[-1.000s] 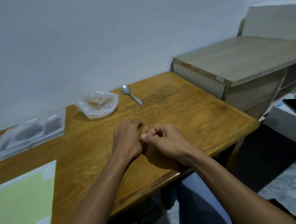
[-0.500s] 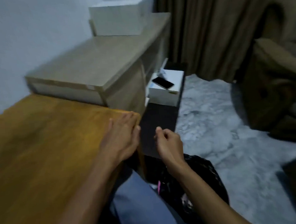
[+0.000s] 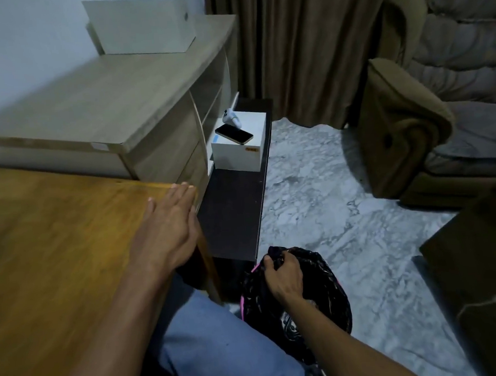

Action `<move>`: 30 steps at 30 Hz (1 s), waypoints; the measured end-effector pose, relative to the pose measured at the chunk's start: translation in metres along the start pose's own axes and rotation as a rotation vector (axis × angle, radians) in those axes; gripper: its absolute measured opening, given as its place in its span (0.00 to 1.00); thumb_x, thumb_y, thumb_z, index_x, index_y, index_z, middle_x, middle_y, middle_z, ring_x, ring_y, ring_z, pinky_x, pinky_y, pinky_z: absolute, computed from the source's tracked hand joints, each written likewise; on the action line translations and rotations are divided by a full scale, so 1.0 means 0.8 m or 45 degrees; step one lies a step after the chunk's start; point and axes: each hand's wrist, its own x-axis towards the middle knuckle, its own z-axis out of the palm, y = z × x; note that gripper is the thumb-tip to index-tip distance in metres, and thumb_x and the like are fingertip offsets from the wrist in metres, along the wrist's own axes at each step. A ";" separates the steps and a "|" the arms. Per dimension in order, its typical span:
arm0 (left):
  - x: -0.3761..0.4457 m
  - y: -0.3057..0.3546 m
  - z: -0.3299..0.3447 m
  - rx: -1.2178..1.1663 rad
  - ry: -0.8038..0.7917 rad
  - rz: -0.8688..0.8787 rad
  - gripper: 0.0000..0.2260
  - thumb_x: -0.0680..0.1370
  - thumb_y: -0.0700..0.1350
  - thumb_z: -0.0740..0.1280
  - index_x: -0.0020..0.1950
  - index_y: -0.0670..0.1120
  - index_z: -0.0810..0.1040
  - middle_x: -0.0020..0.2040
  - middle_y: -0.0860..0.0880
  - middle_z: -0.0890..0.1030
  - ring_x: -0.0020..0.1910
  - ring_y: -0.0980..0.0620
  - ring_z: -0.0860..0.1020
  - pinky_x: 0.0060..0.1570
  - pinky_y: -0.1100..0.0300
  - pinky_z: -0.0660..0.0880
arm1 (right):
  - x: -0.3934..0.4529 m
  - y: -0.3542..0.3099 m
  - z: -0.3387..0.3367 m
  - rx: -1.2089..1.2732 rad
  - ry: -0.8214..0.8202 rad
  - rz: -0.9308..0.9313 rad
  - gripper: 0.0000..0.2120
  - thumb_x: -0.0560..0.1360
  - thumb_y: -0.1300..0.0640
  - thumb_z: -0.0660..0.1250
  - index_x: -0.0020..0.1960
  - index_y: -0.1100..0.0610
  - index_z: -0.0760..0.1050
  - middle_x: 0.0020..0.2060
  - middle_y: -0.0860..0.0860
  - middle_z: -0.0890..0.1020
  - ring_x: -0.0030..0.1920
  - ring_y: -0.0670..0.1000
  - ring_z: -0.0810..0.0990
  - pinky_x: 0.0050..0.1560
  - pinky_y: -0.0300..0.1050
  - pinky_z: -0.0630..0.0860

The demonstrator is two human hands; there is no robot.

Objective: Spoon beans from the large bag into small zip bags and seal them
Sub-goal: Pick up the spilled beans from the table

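On the floor at about five o'clock, just beside the seated person's knee, a black plastic bag (image 3: 302, 295) is bunched at its top, and its gathered neck is clasped by the right hand (image 3: 281, 276), whose grip is closed on the plastic. Whether this is the large bag of beans cannot be told, since its contents are hidden. The left hand (image 3: 168, 227) is laid flat at the right-hand corner of the wooden counter (image 3: 55, 243), fingers straight, nothing held in its open grip. No spoon, beans or small zip bags are shown in this view. At one o'clock a white box (image 3: 239, 156) with a phone (image 3: 234, 133) on it is seen on a low dark shelf (image 3: 233, 212).

The step in hand is judged to be a fetching one: something is being taken up from the floor. No spooning can be counted as under way here. For the next move, a firm hold on the neck would be needed, and the bag lifted clear of the counter's edge.
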 end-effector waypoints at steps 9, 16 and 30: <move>-0.004 0.000 -0.003 -0.054 0.014 0.008 0.23 0.85 0.47 0.52 0.81 0.47 0.59 0.81 0.51 0.59 0.81 0.53 0.53 0.79 0.48 0.48 | -0.015 -0.021 -0.001 0.156 -0.027 -0.015 0.36 0.78 0.42 0.66 0.78 0.60 0.62 0.74 0.58 0.70 0.73 0.60 0.69 0.72 0.54 0.69; -0.002 -0.005 -0.002 -0.148 0.056 -0.003 0.21 0.85 0.45 0.56 0.78 0.47 0.66 0.79 0.50 0.66 0.80 0.52 0.58 0.78 0.47 0.50 | -0.055 -0.089 -0.019 0.364 -0.026 -0.239 0.28 0.78 0.45 0.68 0.74 0.56 0.67 0.70 0.55 0.73 0.69 0.56 0.72 0.65 0.47 0.70; -0.171 -0.088 -0.096 -0.248 0.547 -0.665 0.20 0.76 0.48 0.66 0.67 0.58 0.77 0.61 0.58 0.82 0.57 0.59 0.80 0.55 0.55 0.79 | -0.268 -0.273 0.007 0.367 -0.709 -1.410 0.03 0.76 0.53 0.71 0.47 0.46 0.79 0.43 0.41 0.82 0.46 0.44 0.80 0.43 0.33 0.74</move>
